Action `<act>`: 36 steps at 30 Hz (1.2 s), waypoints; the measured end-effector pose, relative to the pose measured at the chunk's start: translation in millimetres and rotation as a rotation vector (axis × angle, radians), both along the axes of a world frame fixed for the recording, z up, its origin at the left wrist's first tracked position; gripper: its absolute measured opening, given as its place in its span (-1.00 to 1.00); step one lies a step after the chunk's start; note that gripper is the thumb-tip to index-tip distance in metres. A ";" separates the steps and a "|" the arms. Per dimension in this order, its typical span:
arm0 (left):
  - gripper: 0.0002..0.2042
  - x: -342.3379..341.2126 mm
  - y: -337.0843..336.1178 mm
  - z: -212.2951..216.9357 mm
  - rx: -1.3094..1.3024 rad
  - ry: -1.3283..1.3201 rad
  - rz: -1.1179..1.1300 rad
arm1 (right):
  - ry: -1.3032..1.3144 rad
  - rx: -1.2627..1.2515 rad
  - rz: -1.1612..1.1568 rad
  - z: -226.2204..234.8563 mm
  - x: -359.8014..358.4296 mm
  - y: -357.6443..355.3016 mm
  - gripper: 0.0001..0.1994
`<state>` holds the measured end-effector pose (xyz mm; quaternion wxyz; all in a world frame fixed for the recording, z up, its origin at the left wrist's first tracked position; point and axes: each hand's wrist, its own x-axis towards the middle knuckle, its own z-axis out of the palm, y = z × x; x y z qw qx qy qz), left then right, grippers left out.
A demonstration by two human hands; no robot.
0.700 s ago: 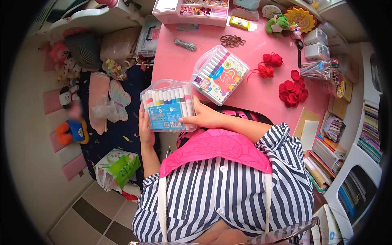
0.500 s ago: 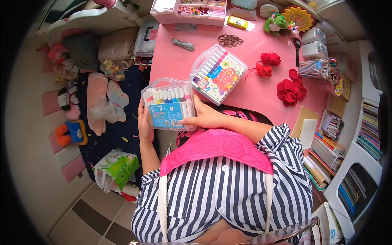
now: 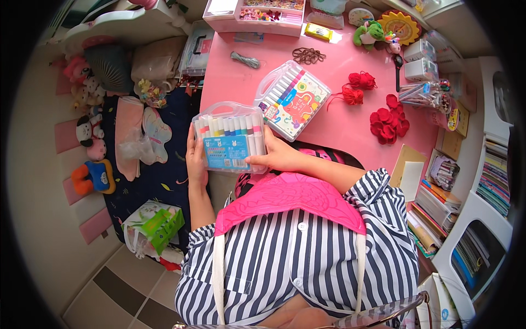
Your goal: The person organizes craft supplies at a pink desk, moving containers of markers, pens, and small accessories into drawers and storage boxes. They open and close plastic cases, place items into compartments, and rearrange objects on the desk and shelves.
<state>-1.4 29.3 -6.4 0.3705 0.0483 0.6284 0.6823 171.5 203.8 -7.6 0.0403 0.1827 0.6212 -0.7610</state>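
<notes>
Between my two hands is a clear plastic marker case (image 3: 233, 140) with a carry handle, held up in front of the pink table's near left edge. White markers with coloured bands show through it, behind a blue printed label. My left hand (image 3: 196, 156) grips its left side, the fingers partly hidden behind it. My right hand (image 3: 279, 153) clasps the lower right side, thumb across the front. A second marker case (image 3: 294, 101) with a colourful printed cover lies on the pink table (image 3: 230, 77) just beyond my right hand, tilted, its handle toward the upper left.
Farther back lie a grey yarn bundle (image 3: 245, 60), a brown cord (image 3: 309, 55) and red yarn balls (image 3: 356, 88). Red crocheted petals (image 3: 389, 122) rest at the right, near a pen holder (image 3: 422, 94). A pink-and-white organizer box (image 3: 255, 22) stands at the back.
The held marker case has shifted very slightly up and to the right, with both hands still around it. The case on the table stays in place.
</notes>
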 end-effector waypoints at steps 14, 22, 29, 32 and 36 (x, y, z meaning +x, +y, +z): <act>-0.62 66.4 90.0 -22.7 0.113 -0.170 -0.166 | -0.107 0.552 -0.521 -14.8 49.1 133.3 -0.37; -0.73 69.7 90.3 -42.4 -0.086 -0.069 -0.258 | -0.091 0.652 -0.402 -26.0 37.1 174.0 -0.45; -0.39 71.6 100.6 -54.8 0.033 -0.190 -0.237 | -0.083 0.251 -0.315 -34.8 29.0 178.8 -0.39; -0.38 70.7 101.1 -51.6 0.081 -0.277 -0.304 | -0.084 0.181 -0.256 -32.4 24.9 179.1 -0.38; -0.39 74.1 101.7 -42.1 0.060 -0.658 -0.313 | -0.247 0.047 -0.139 -32.9 25.7 185.5 -0.32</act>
